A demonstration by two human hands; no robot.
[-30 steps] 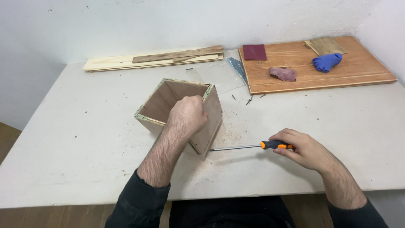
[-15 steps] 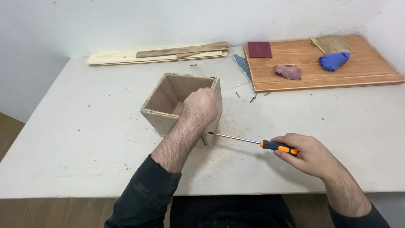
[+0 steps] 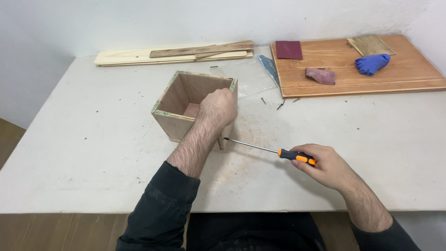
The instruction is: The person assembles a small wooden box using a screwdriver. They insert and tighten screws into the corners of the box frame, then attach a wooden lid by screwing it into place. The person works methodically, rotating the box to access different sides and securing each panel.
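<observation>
The left hand (image 3: 217,108) is closed over the near right corner of the box (image 3: 193,104), fingers over its rim, so its grip holds the box. The box is open-topped, made of thin wood panels, and stands on the white surface (image 3: 93,139) a little left of the middle. The right hand (image 3: 325,165) has its grip closed round the orange and black handle of the screwdriver (image 3: 269,149), near the front edge of the surface. The shaft runs left and slightly up, its tip at the lower right side of the box, just below the left hand. Towards the back right corner lies a brown board (image 3: 353,69) carrying a blue glove (image 3: 371,63), a dark red sheet (image 3: 288,49) and a crumpled reddish scrap (image 3: 320,75). Along the back edge lie wood strips (image 3: 176,53). A few screws (image 3: 280,104) lie between the box and the board
</observation>
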